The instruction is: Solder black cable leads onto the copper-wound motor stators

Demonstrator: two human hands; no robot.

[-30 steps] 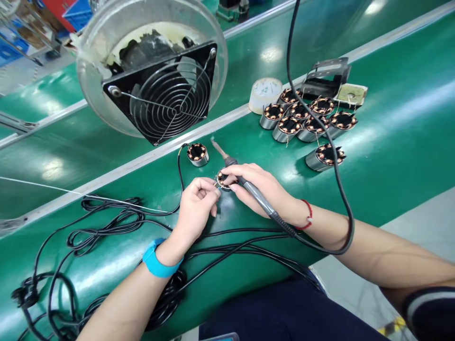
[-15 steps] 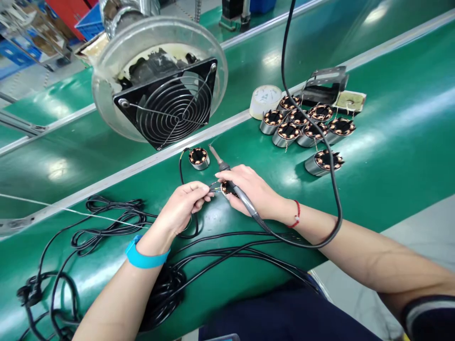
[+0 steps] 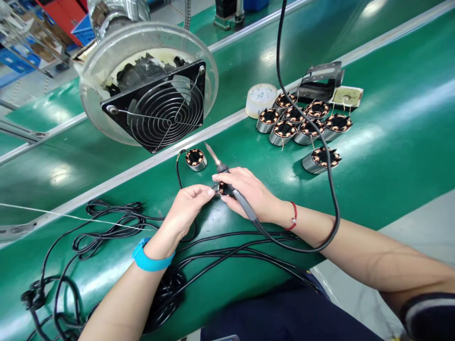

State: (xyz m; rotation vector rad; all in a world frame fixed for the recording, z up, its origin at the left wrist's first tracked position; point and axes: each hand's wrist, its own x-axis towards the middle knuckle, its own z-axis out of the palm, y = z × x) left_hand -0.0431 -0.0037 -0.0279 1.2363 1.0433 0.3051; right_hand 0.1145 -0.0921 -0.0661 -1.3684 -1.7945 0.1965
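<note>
My right hand point(image 3: 249, 194) is closed around a motor stator point(image 3: 224, 189) with copper windings and also keeps a soldering iron point(image 3: 217, 160) between its fingers. The iron's tip points up and away from the stator, over the green table. Pinched in my left hand point(image 3: 192, 201) are thin wires point(image 3: 215, 188), their ends right at the stator's left side; the fingertips hide how they meet it. Another stator point(image 3: 195, 159), with a black cable joined to its left side, stands just beyond my hands.
Several stators point(image 3: 284, 130) stand at the right near a tape roll point(image 3: 261, 99) and a soldering stand point(image 3: 320, 83) with a sponge point(image 3: 346, 96). A caged fan point(image 3: 172, 118) hangs at upper left. Coiled black cables point(image 3: 113, 220) lie at left; the iron's cord point(image 3: 330, 189) loops over my right forearm.
My left hand has moved right, bringing the wires from a small gap up to the stator. My right hand keeps its hold on the stator and iron. The view has shifted slightly.
</note>
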